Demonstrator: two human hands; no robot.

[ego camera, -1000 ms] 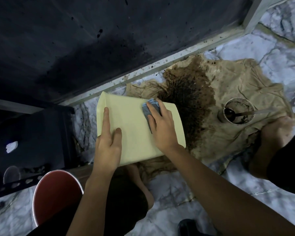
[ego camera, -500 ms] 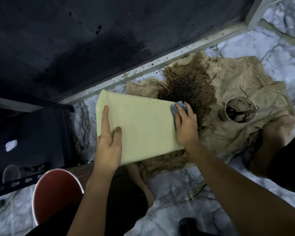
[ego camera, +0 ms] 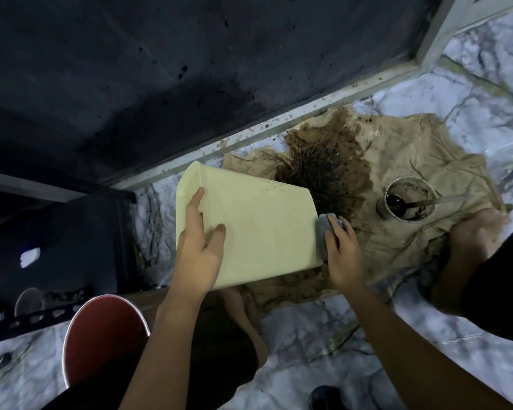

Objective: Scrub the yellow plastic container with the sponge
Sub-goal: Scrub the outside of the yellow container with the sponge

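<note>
Smooth matt plastic on the yellow container point(ego camera: 258, 226). Soft grey sponge point(ego camera: 323, 229), crumpled stained cloth point(ego camera: 412, 161). Glossy veined marble floor point(ego camera: 323, 335).

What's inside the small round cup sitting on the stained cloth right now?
The cup holds a spoon, bowl down inside and handle sticking out over the rim to the right, plus dark brown residue on its walls. The cup's bottom under the spoon and residue is hidden.

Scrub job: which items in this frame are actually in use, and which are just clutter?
In use:
yellow container, steadied by the left hand
sponge, pressed to the container's right edge by the right hand

Lying about:
stained cloth
cup with a spoon
red bucket
another person's hand
</note>
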